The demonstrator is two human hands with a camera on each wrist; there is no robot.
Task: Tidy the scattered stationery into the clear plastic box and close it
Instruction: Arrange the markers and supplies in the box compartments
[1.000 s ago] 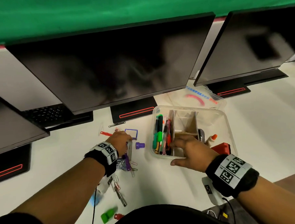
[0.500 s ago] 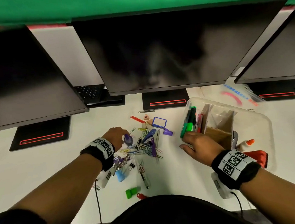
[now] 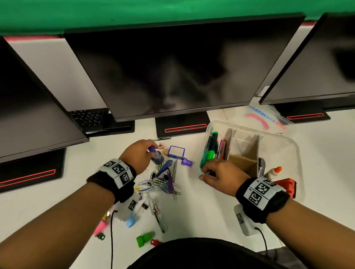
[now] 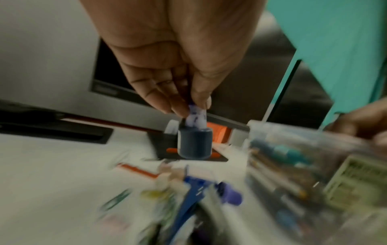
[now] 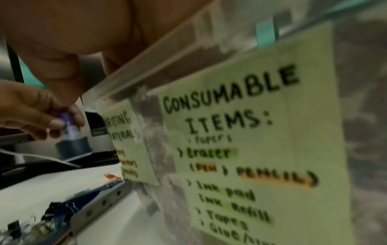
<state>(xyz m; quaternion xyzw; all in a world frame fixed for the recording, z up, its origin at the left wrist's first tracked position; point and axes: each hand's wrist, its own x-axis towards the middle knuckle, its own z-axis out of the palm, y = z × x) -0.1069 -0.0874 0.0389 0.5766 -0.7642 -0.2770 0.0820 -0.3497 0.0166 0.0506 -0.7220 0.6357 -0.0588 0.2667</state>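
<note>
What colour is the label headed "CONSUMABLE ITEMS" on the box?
Pale green label, black handwriting; right wrist view shows it best.

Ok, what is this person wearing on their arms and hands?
Both hands are bare, no gloves. The left hand and right hand each have a black wristband carrying white square-code marker tags, with a thin black cable trailing beneath. Forearms are bare, without sleeves.
</note>
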